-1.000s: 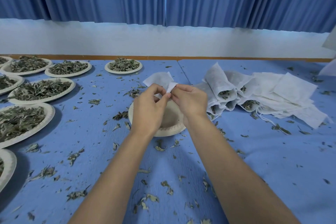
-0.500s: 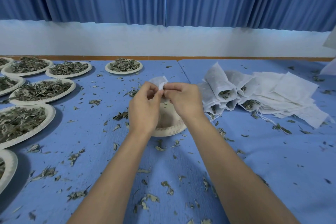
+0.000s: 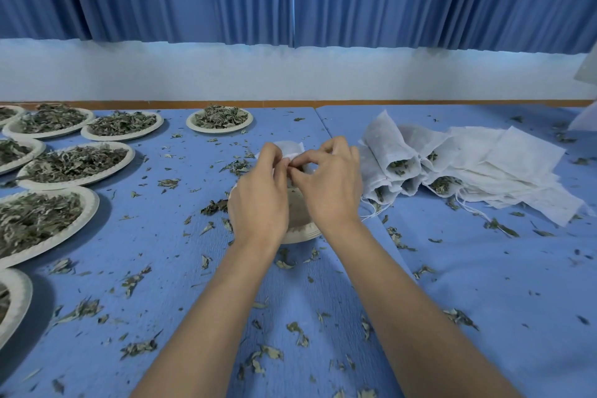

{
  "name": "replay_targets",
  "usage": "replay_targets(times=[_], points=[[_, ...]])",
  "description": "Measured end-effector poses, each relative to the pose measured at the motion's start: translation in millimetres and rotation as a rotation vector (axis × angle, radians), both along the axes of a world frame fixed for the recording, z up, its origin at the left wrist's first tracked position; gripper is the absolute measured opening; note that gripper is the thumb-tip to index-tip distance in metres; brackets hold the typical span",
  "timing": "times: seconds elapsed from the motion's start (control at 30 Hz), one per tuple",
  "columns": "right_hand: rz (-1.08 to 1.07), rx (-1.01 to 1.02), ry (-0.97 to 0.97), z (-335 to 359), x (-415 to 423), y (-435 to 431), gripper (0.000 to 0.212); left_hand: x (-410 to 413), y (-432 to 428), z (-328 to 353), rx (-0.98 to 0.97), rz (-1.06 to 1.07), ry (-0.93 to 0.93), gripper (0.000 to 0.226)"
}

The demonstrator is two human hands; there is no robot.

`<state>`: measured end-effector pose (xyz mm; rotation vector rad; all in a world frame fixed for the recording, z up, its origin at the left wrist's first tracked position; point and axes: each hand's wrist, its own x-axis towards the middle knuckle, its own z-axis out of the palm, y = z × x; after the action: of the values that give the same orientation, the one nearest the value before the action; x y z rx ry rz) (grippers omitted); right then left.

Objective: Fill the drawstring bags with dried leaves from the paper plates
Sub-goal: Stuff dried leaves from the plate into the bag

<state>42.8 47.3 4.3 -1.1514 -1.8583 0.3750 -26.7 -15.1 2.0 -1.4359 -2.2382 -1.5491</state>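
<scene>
Loose leaves [image 3: 268, 353] lie scattered over the near part of the table [image 3: 484, 294]. Beyond them the left hand [image 3: 258, 200] and right hand [image 3: 332, 191] meet above a plate [image 3: 300, 234] that looks all but emptied. Each grip pinches the edge of one small white bag [image 3: 292, 148], held up over that plate. I'd say its mouth is being worked, though I cannot tell whether it holds leaves. To the right, several filled bags [image 3: 397, 168] lie in a heap with leaf showing at their mouths, beside flat bags [image 3: 517, 165] that look unfilled. To the left and farther back, heaped plates [image 3: 93, 203] wait, so plenty is left. No writing or label is readable.
</scene>
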Motion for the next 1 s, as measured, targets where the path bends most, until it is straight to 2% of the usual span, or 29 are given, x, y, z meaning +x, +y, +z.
replay_targets(times=[0.1, 0.2, 0.3, 0.33, 0.47, 0.63, 0.7, 0.8, 0.9, 0.97, 1.0], points=[[0.077, -0.005, 0.121, -2.6, -0.8, 0.2, 0.01, -0.5, 0.2, -1.2, 0.018, -0.057, -0.023, 0.012], [0.192, -0.094, 0.294, -2.8, -3.8, -1.9, 0.027, -0.7, -0.1, -2.3, 0.039, -0.08, -0.034, 0.013], [0.219, -0.182, 0.383, -2.4, -5.8, -1.3, 0.044, -1.5, -3.1, -3.3, 0.054, -0.05, 0.057, 0.017], [0.229, -0.214, 0.405, -2.8, -6.2, -0.7, 0.044, -1.5, -4.3, -3.4, 0.054, -0.038, 0.106, 0.019], [0.208, -0.227, 0.403, -5.5, -5.6, 2.7, 0.022, -0.1, -6.7, -5.6, 0.032, -0.014, 0.3, 0.014], [0.135, -0.216, 0.373, -3.7, -5.3, 4.9, 0.017, 3.6, -6.1, -7.2, 0.098, -0.035, 0.316, 0.015], [0.152, -0.247, 0.378, -1.8, -6.3, 3.4, 0.016, 2.5, -4.6, -7.4, 0.158, -0.037, 0.24, 0.012], [0.259, -0.336, 0.4, 4.6, -5.1, 3.4, 0.019, -7.4, -1.1, -6.0, 0.217, -0.016, -0.024, 0.014], [0.454, -0.468, 0.585, 9.3, -2.4, 5.3, 0.015, -20.6, 0.3, -3.2, 0.293, 0.033, -0.237, 0.013], [0.43, -0.485, 0.617, 7.0, 0.0, 7.2, 0.015, -26.7, 0.2, -1.4, 0.328, 0.03, -0.341, 0.011], [0.359, -0.447, 0.517, 4.8, 1.3, 9.3, 0.019, -28.9, 0.3, -0.8, 0.346, 0.021, -0.387, 0.012]])
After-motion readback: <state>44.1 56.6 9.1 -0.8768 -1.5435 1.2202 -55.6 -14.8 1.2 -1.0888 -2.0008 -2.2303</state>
